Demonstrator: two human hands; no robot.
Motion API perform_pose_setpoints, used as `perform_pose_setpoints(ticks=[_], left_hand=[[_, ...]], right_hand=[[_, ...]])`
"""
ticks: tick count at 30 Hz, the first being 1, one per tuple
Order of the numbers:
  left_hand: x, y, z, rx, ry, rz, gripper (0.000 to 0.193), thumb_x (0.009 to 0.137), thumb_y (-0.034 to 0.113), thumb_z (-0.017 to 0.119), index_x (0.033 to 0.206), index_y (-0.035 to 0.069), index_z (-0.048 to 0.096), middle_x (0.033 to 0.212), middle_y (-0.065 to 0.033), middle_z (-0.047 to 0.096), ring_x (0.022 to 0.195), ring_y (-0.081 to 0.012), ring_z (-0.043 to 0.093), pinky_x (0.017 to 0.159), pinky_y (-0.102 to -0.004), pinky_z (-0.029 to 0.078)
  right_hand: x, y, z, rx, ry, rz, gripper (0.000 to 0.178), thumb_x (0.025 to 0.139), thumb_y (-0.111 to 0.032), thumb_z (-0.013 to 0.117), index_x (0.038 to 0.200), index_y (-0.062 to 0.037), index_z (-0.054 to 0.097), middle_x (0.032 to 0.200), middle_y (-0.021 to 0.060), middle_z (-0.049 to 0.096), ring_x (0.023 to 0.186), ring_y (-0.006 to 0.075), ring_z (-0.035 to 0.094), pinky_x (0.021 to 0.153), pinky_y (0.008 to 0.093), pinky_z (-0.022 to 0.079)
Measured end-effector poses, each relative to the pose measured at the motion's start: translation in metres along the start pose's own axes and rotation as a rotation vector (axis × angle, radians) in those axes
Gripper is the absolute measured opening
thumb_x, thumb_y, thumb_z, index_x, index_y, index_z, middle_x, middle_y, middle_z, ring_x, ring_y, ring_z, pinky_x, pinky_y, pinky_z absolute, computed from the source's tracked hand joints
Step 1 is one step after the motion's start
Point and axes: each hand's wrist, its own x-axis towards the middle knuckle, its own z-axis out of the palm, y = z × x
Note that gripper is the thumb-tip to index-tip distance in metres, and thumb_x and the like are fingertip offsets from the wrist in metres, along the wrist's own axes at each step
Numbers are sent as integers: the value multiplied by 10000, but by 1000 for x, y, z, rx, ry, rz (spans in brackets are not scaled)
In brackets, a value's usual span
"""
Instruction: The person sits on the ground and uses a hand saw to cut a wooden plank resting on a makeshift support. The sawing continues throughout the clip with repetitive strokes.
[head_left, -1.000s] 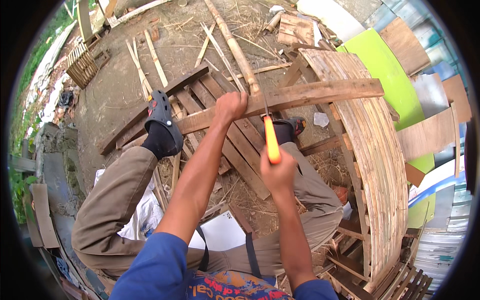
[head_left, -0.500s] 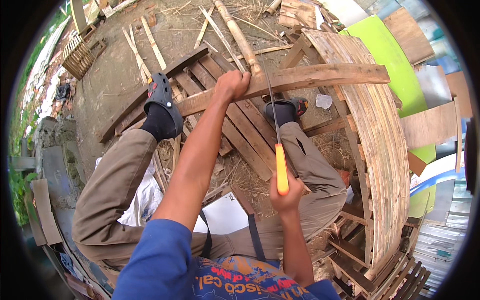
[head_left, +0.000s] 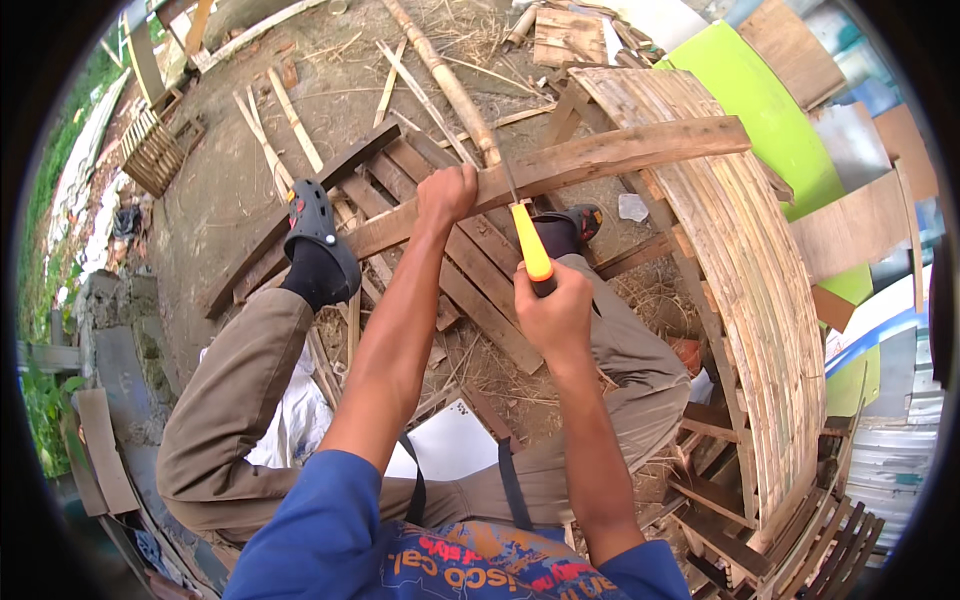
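Observation:
A long brown wooden plank (head_left: 625,153) lies across in front of me, over a slatted wooden frame (head_left: 485,285) on the ground. My left hand (head_left: 447,192) is closed over the plank's near edge, left of the saw. My right hand (head_left: 556,312) grips the yellow-and-orange handle of a handsaw (head_left: 531,240). Its thin blade, seen nearly edge-on, meets the plank just right of my left hand. Much of the blade is hidden beyond the plank. My left foot in a grey clog (head_left: 315,225) is beside the plank's left end; my other foot is partly behind the saw.
A bench of pale wooden strips (head_left: 715,220) stands on the right, under the plank's right end. Bright green sheet (head_left: 775,130) and other panels lie beyond it. A bamboo pole (head_left: 440,75) and loose sticks lie ahead. A broken block wall (head_left: 120,340) stands left.
My right hand has pushed the saw forward, away from me, so its handle is now close to the plank. My left hand keeps its hold on the plank.

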Motion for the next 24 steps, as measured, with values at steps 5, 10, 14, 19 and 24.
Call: perform_pose_setpoints(ticks=[5, 10, 14, 19, 24], left_hand=[[5, 4, -1, 32, 70, 38, 615, 995, 405, 335, 861, -23, 755, 883, -312, 701, 858, -498, 686, 860, -553, 536], [4, 8, -7, 37, 41, 39, 614, 991, 422, 348, 877, -28, 750, 889, -323, 695, 881, -501, 682, 880, -554, 529], [10, -5, -8, -42, 6, 23, 667, 1013, 466, 372, 820, -73, 714, 893, -353, 671, 921, -518, 664, 877, -560, 507], [9, -2, -9, -54, -87, 13, 634, 1000, 496, 430, 927, -62, 723, 959, -323, 692, 964, -488, 665, 870, -541, 508], [-29, -8, 1, 38, 252, 459, 617, 923, 474, 652, 1354, 46, 538, 1251, -188, 618, 1234, -311, 551, 1061, -481, 383]], right_hand=[[-2, 95, 46, -151, 79, -309, 95, 794, -83, 691, 828, 1, 663, 702, 227, 647, 689, 449, 667, 616, 489, 526], [-6, 140, 54, 52, 171, -407, 68, 794, -44, 701, 812, -16, 642, 716, 186, 632, 662, 407, 647, 580, 451, 505], [-29, 56, -6, -12, 55, -229, 70, 839, -38, 681, 795, -8, 636, 741, 170, 634, 637, 369, 629, 551, 391, 484], [-132, 38, -45, 19, 233, -386, 134, 854, -34, 666, 749, 19, 601, 619, 119, 568, 508, 296, 567, 495, 385, 440], [-200, 102, -38, -4, 256, -236, 154, 852, -54, 677, 733, -2, 594, 583, 108, 534, 468, 287, 536, 458, 393, 395]])
